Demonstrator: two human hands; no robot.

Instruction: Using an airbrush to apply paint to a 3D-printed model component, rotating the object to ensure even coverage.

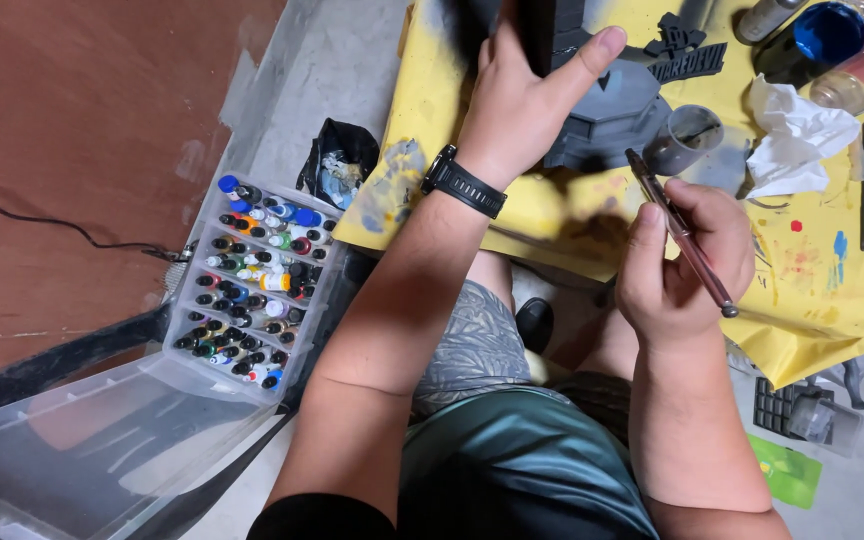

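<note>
Steadying the dark grey model (607, 105) under my clamped left hand (527, 95), I pinch the paintbrush (680, 232) in my right hand (682, 265) just beside it, judging careful tip placement comes next.

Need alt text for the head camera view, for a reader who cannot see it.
Seen from above, a seated person's left hand grips a dark grey model on a paint-stained yellow table cover, while the right hand holds a thin brush. An open clear case of small paint bottles sits on the floor at the left; crumpled tissue lies on the cover.
</note>
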